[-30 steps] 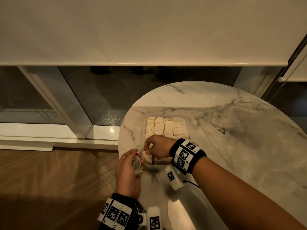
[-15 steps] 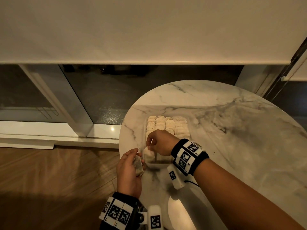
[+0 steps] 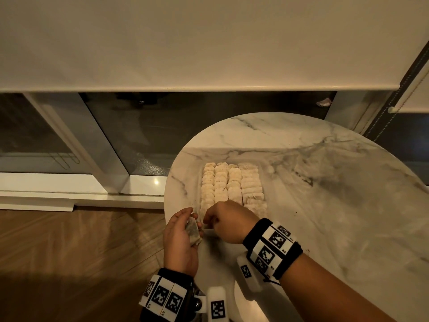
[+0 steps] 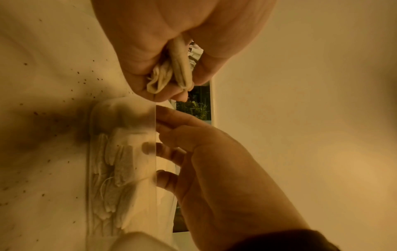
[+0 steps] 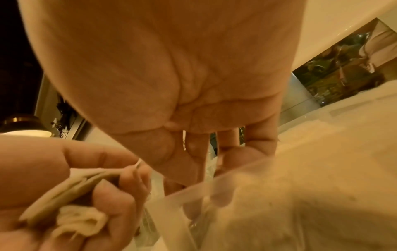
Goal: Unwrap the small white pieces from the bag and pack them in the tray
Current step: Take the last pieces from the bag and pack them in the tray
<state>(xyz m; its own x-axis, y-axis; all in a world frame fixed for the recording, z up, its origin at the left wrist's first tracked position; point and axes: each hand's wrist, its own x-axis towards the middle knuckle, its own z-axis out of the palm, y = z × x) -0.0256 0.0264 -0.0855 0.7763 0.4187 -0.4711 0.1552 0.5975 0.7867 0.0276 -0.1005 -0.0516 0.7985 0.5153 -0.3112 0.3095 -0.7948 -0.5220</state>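
A clear tray (image 3: pixel 263 180) on the marble table holds rows of small white pieces (image 3: pixel 228 182). My right hand (image 3: pixel 209 223) is at the tray's near end with its fingers down inside. In the right wrist view a thin white piece (image 5: pixel 184 141) shows edge-on, pinched between thumb and forefinger. Through the tray wall (image 4: pixel 155 159), the left wrist view shows the right hand's fingertips (image 4: pixel 148 146) beside packed pieces (image 4: pixel 120 161). Just left of the tray, my left hand (image 3: pixel 195 220) grips a flat speckled packet (image 3: pixel 193 234) and crumpled white paper (image 4: pixel 159 76). No bag is in view.
The round marble table (image 3: pixel 325 205) ends just left of the tray, over a wooden floor (image 3: pixel 69 252). Dark crumbs (image 4: pixel 81 81) are scattered on the table near the tray. A window with a lowered blind (image 3: pixel 209 43) stands behind.
My right hand carried a white piece from beside the left hand to the tray's near end and has sunk lower into it. The left hand kept its packet and barely moved.
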